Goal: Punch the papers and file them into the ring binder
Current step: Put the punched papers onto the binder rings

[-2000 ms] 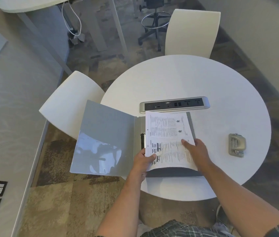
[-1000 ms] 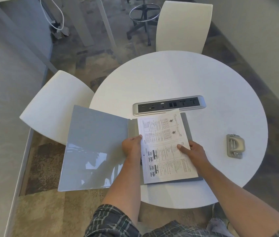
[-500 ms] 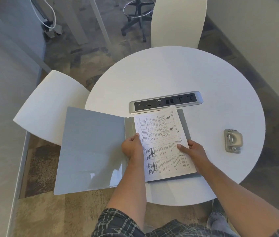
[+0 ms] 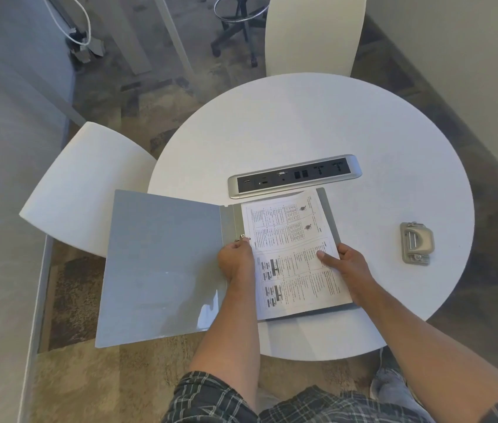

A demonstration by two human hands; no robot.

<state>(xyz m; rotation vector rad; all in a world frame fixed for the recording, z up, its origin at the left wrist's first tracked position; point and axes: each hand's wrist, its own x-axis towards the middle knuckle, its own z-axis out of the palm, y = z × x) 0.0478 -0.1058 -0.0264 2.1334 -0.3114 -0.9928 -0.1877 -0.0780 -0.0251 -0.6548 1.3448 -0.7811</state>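
Note:
A grey ring binder (image 4: 162, 264) lies open on the near left part of the round white table (image 4: 302, 123), its front cover hanging past the table's edge. Printed papers (image 4: 296, 257) lie flat on the binder's right half. My left hand (image 4: 237, 261) rests on the spine, its fingers closed at the metal ring mechanism (image 4: 244, 238) by the papers' left edge. My right hand (image 4: 348, 267) presses on the papers' right side, thumb on top and fingers at the edge. A grey hole punch (image 4: 417, 243) sits alone on the table to the right.
A silver power and socket strip (image 4: 295, 176) is set into the table just beyond the binder. White chairs stand at the left (image 4: 89, 190) and at the far side (image 4: 314, 32). A wall runs along the right; a black stool base (image 4: 235, 29) is behind.
The papers went from lifted and curled to flat on the binder's right half. My left hand moved from their lower left corner up to the rings. The view has shifted slightly.

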